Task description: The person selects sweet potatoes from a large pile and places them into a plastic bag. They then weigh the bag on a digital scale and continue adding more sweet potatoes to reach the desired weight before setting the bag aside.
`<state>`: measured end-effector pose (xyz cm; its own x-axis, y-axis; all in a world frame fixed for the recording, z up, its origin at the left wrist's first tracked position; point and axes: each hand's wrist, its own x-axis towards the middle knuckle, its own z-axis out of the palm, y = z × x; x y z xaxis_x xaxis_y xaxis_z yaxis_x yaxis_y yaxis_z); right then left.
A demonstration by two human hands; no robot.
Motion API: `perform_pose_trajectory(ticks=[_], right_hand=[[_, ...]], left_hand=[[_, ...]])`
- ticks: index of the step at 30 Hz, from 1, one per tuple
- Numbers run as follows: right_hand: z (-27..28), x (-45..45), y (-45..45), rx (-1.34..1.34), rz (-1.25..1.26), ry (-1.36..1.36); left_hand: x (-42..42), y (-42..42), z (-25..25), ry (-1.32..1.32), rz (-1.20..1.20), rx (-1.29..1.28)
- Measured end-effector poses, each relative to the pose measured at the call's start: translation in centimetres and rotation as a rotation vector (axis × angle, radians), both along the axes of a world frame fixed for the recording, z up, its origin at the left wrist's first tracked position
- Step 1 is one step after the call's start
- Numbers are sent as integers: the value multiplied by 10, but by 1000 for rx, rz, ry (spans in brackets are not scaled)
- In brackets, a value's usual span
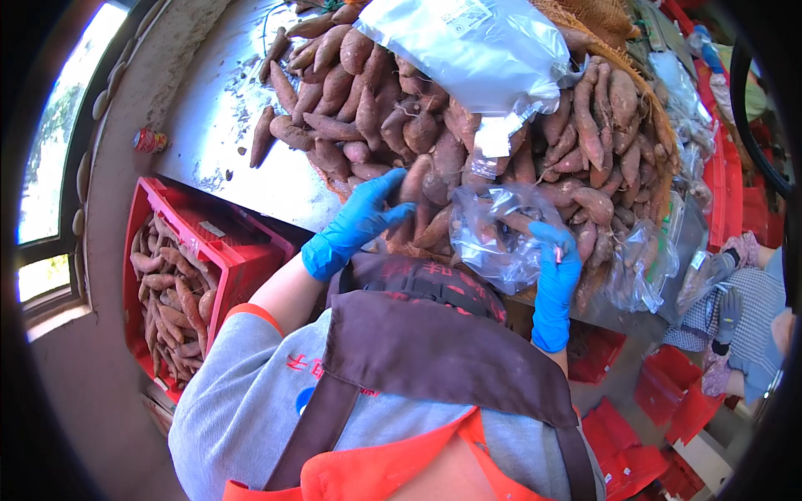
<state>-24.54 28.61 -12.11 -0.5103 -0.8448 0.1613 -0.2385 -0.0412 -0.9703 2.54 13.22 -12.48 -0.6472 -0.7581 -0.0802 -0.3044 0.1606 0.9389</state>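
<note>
My left hand (pixel 360 222), in a blue glove, has its thumb and fingers around a sweet potato (pixel 415 181) at the near edge of a large heap. On the right, my blue-gloved right hand (pixel 556 269) grips the rim of a clear plastic bag (pixel 495 241). Sweet potatoes show inside this bag, partly hidden by its folds and glare. The heap of soil-dusted sweet potatoes (pixel 332 94) spreads over an orange mesh sack (pixel 665 125) on a metal tabletop (pixel 207 150). A second clear bag (pixel 645 266), also with sweet potatoes, lies right of my right hand.
A stack of plastic bags (pixel 463 50) bearing a label lies on the heap. At left are a red crate (pixel 232 250) full of sweet potatoes and a red can (pixel 150 141). Another person's gloved hands (pixel 727 313) are at right, above red crates (pixel 667 382).
</note>
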Motion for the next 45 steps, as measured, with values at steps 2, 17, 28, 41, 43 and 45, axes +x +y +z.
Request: perform_pose_trajectory(ticks=[2,17,28,41,43,45], right_hand=[[5,4,-11,-26,69,90],[8,-24,-16,170,-202,-546],[26,-2,-34,-29,-234,399],[10,-42,-8,-145,-200,-828],[15,-31,6,-154,-171,-771],[19,-27,17,-213,-90,-667]], left_hand=[[-24,6,36,143,-110,34],[-123,0,115,388,-834,-117],[-155,-1,59,799,-120,1226],[-146,9,71,717,-71,753],[-151,16,66,510,-171,474],[-156,13,54,210,-461,-187]])
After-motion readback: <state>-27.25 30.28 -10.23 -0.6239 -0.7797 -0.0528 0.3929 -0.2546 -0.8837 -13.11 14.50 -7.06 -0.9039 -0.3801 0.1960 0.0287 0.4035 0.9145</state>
